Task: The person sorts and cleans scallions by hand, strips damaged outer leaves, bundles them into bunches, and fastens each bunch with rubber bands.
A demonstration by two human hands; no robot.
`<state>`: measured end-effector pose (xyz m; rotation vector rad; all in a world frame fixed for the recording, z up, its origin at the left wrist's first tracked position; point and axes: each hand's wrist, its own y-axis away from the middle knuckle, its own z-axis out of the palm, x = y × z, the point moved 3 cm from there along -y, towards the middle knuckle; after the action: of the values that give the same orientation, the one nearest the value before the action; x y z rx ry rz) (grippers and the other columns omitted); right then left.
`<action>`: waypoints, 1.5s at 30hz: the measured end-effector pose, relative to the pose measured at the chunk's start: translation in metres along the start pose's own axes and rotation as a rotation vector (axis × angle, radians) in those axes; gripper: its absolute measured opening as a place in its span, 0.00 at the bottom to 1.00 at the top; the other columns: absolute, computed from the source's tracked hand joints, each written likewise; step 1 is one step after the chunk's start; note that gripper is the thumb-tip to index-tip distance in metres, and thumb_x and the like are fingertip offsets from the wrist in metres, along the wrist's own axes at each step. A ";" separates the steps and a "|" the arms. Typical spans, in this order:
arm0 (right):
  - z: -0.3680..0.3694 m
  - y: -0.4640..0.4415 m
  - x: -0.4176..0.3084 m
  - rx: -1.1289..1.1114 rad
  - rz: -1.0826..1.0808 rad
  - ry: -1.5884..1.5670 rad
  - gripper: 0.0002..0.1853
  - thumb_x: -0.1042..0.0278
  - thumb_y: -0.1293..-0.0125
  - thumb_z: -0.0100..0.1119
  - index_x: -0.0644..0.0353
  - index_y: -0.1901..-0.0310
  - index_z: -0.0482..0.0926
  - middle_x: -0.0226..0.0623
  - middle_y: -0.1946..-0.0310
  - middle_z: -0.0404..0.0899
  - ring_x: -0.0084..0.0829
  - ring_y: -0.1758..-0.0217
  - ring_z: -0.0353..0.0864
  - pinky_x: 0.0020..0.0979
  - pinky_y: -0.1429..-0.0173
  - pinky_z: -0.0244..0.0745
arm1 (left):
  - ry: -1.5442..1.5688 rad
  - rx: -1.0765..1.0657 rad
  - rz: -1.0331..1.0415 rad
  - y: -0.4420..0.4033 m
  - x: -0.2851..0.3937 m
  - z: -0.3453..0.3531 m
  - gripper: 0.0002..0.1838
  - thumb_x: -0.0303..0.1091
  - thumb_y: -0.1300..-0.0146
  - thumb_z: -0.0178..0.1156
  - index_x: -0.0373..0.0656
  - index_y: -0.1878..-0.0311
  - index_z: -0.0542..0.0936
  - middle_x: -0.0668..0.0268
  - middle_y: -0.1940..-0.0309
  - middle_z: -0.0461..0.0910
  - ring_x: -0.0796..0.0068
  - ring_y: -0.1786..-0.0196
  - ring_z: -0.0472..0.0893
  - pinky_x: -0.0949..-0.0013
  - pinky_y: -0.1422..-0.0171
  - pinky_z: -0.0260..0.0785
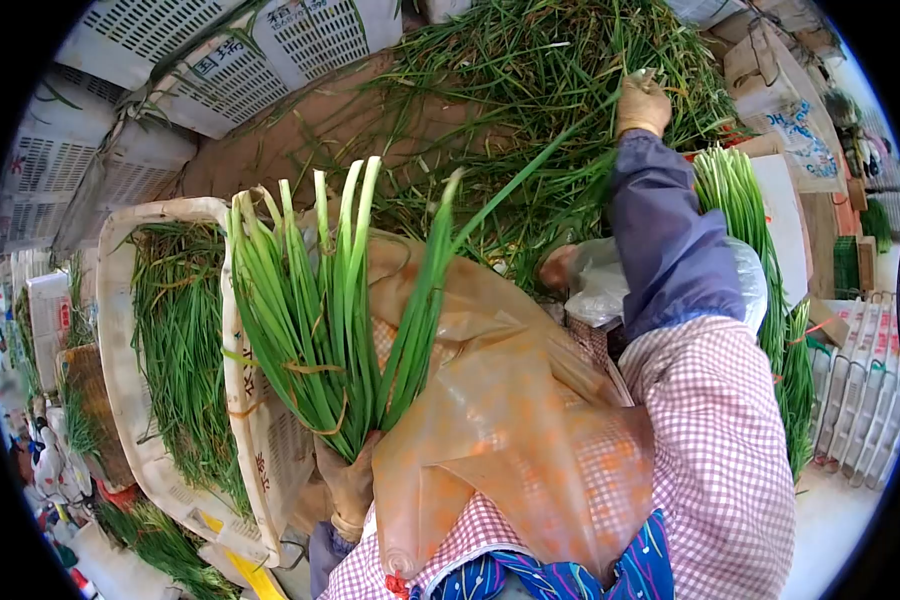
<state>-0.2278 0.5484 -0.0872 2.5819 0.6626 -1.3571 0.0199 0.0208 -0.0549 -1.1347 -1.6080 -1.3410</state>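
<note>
My left hand (348,482), in a tan glove, is closed round the leafy lower part of a bunch of garlic chives (310,320). Their pale cut ends point up, and a few browned leaves hang among them. One long leaf slants from the bunch toward the upper right. My right hand (643,105), also gloved, is stretched far forward over a heap of loose green leaves (530,60). Its fingers are curled, with something whitish at their tips that I cannot make out. A translucent brown plastic apron (510,410) covers my lap.
A white plastic crate (245,400) holding more greens (185,330) stands at my left. White perforated crates (280,60) line the back left. Bundled chives (740,210) lie at my right, beside a white foam box (785,110). Loose leaves are strewn over the brown floor (270,150).
</note>
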 end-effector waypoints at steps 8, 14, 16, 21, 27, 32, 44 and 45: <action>0.029 0.155 0.010 -1.155 0.406 -0.014 0.23 0.40 0.38 0.58 0.56 0.63 0.82 0.25 0.88 0.63 0.19 0.90 0.53 0.24 0.86 0.46 | -0.015 -0.015 -0.026 -0.003 -0.001 0.001 0.31 0.23 0.47 0.68 0.36 0.40 0.66 0.60 0.48 0.74 0.70 0.49 0.76 0.68 0.43 0.69; 0.082 0.226 0.011 -1.322 0.559 -0.255 0.13 0.55 0.33 0.58 0.56 0.67 0.78 0.21 0.88 0.60 0.16 0.90 0.52 0.24 0.85 0.43 | 0.019 -0.008 -0.030 0.001 0.002 -0.001 0.31 0.22 0.46 0.67 0.36 0.40 0.66 0.61 0.47 0.75 0.72 0.49 0.76 0.69 0.43 0.69; 0.081 0.227 0.000 -1.293 0.628 -0.442 0.15 0.52 0.36 0.60 0.56 0.67 0.78 0.25 0.86 0.63 0.18 0.89 0.54 0.24 0.83 0.46 | 0.083 0.009 -0.065 0.002 0.000 -0.001 0.31 0.22 0.46 0.67 0.36 0.40 0.66 0.61 0.47 0.75 0.72 0.49 0.76 0.69 0.43 0.69; 0.076 0.221 -0.014 -1.337 0.646 -0.452 0.11 0.59 0.34 0.58 0.59 0.63 0.79 0.23 0.87 0.64 0.18 0.90 0.53 0.25 0.84 0.46 | 0.116 0.029 -0.086 0.001 0.002 0.002 0.31 0.20 0.47 0.66 0.36 0.39 0.66 0.61 0.48 0.75 0.73 0.50 0.76 0.69 0.44 0.70; 0.052 0.220 -0.032 -1.420 0.305 -0.423 0.12 0.63 0.31 0.52 0.61 0.66 0.80 0.29 0.83 0.72 0.18 0.86 0.64 0.21 0.83 0.54 | 0.313 -0.033 -0.381 0.003 0.025 -0.003 0.32 0.22 0.46 0.63 0.37 0.36 0.65 0.61 0.46 0.73 0.72 0.49 0.76 0.68 0.43 0.69; -0.003 0.252 -0.062 -1.599 0.228 -0.700 0.10 0.64 0.33 0.56 0.62 0.62 0.81 0.27 0.79 0.73 0.17 0.83 0.64 0.21 0.80 0.56 | 0.393 -0.056 -0.287 -0.005 0.020 -0.011 0.36 0.25 0.45 0.63 0.39 0.33 0.60 0.61 0.42 0.70 0.68 0.43 0.72 0.65 0.37 0.64; 0.003 0.291 -0.058 -1.563 0.221 -0.629 0.09 0.74 0.37 0.61 0.60 0.55 0.79 0.25 0.73 0.76 0.15 0.76 0.71 0.20 0.76 0.67 | -0.005 -0.089 -0.049 -0.011 0.042 0.025 0.41 0.24 0.53 0.71 0.38 0.36 0.59 0.58 0.46 0.73 0.66 0.46 0.75 0.65 0.40 0.69; 0.004 0.290 -0.057 -1.525 0.205 -0.586 0.10 0.74 0.38 0.61 0.60 0.54 0.78 0.26 0.73 0.76 0.15 0.76 0.71 0.20 0.77 0.67 | 0.016 -0.061 -0.030 -0.012 0.042 0.026 0.41 0.24 0.53 0.71 0.37 0.36 0.60 0.58 0.46 0.73 0.66 0.46 0.75 0.65 0.41 0.69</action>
<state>-0.1288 0.2707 -0.0637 0.9582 0.7898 -0.8250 -0.0060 0.0526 -0.0243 -1.1372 -1.5879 -1.4242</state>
